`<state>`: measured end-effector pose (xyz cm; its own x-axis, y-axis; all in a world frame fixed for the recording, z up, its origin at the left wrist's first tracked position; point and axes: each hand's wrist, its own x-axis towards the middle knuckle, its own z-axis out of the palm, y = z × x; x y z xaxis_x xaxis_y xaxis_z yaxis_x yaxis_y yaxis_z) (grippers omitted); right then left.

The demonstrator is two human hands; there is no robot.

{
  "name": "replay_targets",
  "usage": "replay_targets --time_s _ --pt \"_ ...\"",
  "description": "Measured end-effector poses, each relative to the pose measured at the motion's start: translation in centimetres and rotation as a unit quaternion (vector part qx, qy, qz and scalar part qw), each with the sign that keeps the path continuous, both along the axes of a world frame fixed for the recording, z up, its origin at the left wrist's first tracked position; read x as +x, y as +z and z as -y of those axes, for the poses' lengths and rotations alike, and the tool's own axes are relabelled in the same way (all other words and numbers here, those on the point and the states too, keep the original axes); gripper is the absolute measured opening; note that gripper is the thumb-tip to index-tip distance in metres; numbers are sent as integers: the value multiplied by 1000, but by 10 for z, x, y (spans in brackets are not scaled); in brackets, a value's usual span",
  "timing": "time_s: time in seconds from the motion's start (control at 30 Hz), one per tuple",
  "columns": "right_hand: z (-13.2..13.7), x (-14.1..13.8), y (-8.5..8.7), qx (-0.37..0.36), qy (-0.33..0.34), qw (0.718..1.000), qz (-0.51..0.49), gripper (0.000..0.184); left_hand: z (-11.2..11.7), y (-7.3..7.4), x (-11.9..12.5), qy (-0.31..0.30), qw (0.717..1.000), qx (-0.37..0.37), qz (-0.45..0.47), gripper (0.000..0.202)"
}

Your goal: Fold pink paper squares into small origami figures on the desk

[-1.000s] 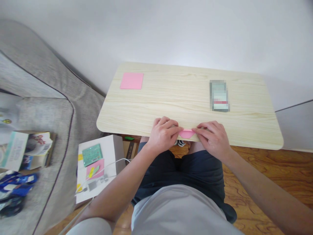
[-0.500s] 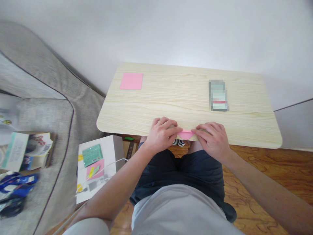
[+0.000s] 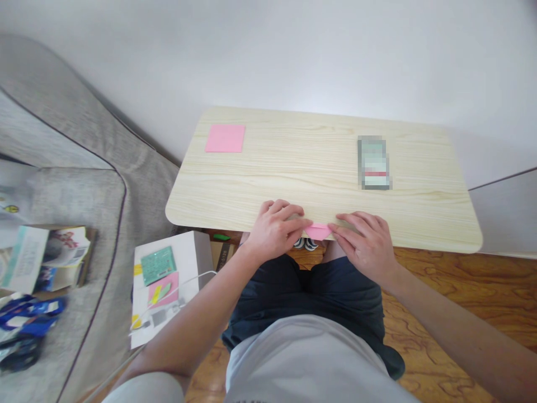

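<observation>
Paper first: the small folded pink paper piece (image 3: pixel 318 230) sits right on the near edge of the pale wood-grain rectangular table (image 3: pixel 293 173), roughly mid-way along that edge, with its point poking just past it. Both hands are on it. The left hand (image 3: pixel 274 232) has its fingers curled down and closed over the paper's left end, and the right hand (image 3: pixel 364 243) does the same on the right end, fingertips pressed flat on it. So only a little pink strip shows between the two hands, which nearly touch each other.

Other stuff on the table: a flat pink square paper pad (image 3: pixel 225 138) at the far left corner, well apart from the hands, and a blurred-out grey-green rectangular item (image 3: pixel 374 163) toward the far right, can't tell what it is.

Off the table's left end there's a grey fabric sofa (image 3: pixel 62 168), and below the near left corner a white box (image 3: pixel 168 280) with a green card and some pink and yellow bits on top.
</observation>
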<state>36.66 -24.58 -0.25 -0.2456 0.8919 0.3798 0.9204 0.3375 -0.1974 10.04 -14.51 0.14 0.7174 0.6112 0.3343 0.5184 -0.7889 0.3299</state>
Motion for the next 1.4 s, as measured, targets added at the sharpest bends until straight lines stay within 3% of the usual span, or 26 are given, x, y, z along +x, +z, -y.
replay_targets --time_s 0.37,0.67,0.97,1.23,1.4 --pt "-1 -14 -2 4 -44 997 -56 20 9 0 -2 4 1000 -7 17 22" --pt "9 -7 -9 12 -6 999 -37 39 13 -7 -11 0 1000 18 13 25" --pt "12 -7 -19 45 -13 998 -47 35 15 -12 -15 -16 999 29 20 26" --pt "0 -15 -6 5 -28 990 -141 12 17 -1 1 40 997 -42 58 16" --pt "-14 -20 3 -49 -36 980 -192 11 15 5 9 88 991 -87 59 18"
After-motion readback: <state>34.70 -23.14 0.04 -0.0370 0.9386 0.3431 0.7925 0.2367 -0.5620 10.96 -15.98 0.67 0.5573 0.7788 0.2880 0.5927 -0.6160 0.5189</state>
